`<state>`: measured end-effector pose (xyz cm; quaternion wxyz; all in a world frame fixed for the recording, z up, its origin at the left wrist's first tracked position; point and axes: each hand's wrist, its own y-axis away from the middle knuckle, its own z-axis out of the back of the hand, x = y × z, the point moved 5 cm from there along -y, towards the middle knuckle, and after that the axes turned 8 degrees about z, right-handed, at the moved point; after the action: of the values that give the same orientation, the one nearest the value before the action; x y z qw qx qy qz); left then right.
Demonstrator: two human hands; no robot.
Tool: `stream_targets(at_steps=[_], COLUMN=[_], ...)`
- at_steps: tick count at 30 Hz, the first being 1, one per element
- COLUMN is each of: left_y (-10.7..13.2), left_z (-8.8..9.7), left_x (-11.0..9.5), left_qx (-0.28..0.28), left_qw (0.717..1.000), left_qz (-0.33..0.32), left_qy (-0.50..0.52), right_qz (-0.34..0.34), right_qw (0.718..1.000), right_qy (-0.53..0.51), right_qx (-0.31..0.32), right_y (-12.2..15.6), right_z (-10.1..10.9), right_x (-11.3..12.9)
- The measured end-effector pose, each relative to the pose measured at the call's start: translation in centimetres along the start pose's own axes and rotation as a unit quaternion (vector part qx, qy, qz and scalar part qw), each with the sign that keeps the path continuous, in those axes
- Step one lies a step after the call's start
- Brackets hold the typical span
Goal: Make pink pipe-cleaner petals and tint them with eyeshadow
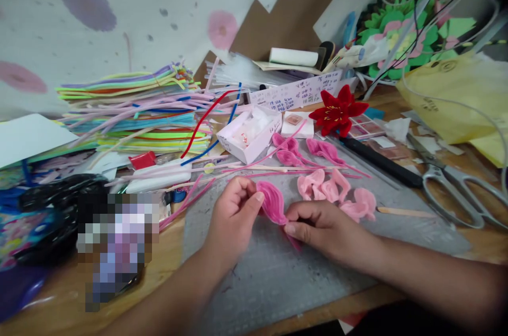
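Fuzzy pink petal, pipe-cleaner chenille coiled into a curved leaf shape, sits pinched between both hands just above the grey foam mat on the wooden bench. The left hand is curled, with its thumb pressed to the petal's edge. The right hand lies knuckles up, fingertips closed on the base where a thin stem pokes out. Paler finished petals lie just behind, steel scissors off to the right, and a soft stack of pipe cleaners sits back left.
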<state>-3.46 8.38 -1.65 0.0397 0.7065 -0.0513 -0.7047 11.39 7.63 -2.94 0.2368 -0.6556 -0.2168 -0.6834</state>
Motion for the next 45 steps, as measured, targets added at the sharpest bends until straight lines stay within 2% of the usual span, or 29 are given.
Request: stream_targets(at_steps=[3,6,9,12,14,16,18,20,25,28,35,41,45], left_y=[-0.1,-0.2,-0.2,-0.3,-0.4,-0.4,-0.2,0.0,0.5,0.6,0.5,0.6,0.2], left_z=[-0.2,-0.2,0.2,0.4,0.3,-0.2,-0.8,-1.3,-1.7,-1.7,-1.2,-1.1,-0.9], left_x=[0.1,-0.2,-0.7,-0.9,-0.7,-0.2,0.3,0.5,0.5,0.6,0.5,0.0,0.0], left_qx=[0.032,0.061,0.041,0.013,0.015,0.041,0.074,0.093,0.112,0.122,0.077,0.085,0.117], left_qw=[0.999,0.997,0.984,0.976,0.984,0.994,0.994,0.990,0.988,0.986,0.993,0.989,0.984], left_qz=[0.027,0.016,-0.025,-0.038,-0.013,0.033,0.081,0.106,0.089,0.099,0.091,0.120,0.134], left_qy=[0.032,-0.046,-0.171,-0.214,-0.176,-0.095,-0.019,0.013,-0.060,-0.062,-0.022,0.030,-0.007], right_qz=[-0.032,-0.087,-0.110,-0.116,-0.111,-0.103,-0.097,-0.084,-0.027,-0.047,-0.075,-0.091,-0.090], right_qw=[0.999,0.991,0.988,0.989,0.990,0.991,0.991,0.992,0.995,0.988,0.970,0.954,0.957], right_qy=[-0.039,-0.095,-0.108,-0.096,-0.090,-0.086,-0.088,-0.088,-0.099,-0.147,-0.229,-0.285,-0.273], right_qx=[0.009,0.029,0.025,0.015,0.011,0.006,0.002,0.003,0.006,0.010,0.010,0.035,0.039], right_y=[0.4,0.9,1.4,1.7,1.8,2.0,2.3,2.5,2.5,2.1,1.5,1.4,1.5], right_z=[-0.4,-0.9,-1.0,-0.9,-0.9,-1.1,-1.2,-1.3,-1.7,-2.1,-2.4,-3.0,-2.9], right_x=[-0.8,-1.4,-1.5,-1.3,-1.1,-0.9,-0.9,-0.8,-0.2,-0.6,-1.5,-1.6,-1.8])
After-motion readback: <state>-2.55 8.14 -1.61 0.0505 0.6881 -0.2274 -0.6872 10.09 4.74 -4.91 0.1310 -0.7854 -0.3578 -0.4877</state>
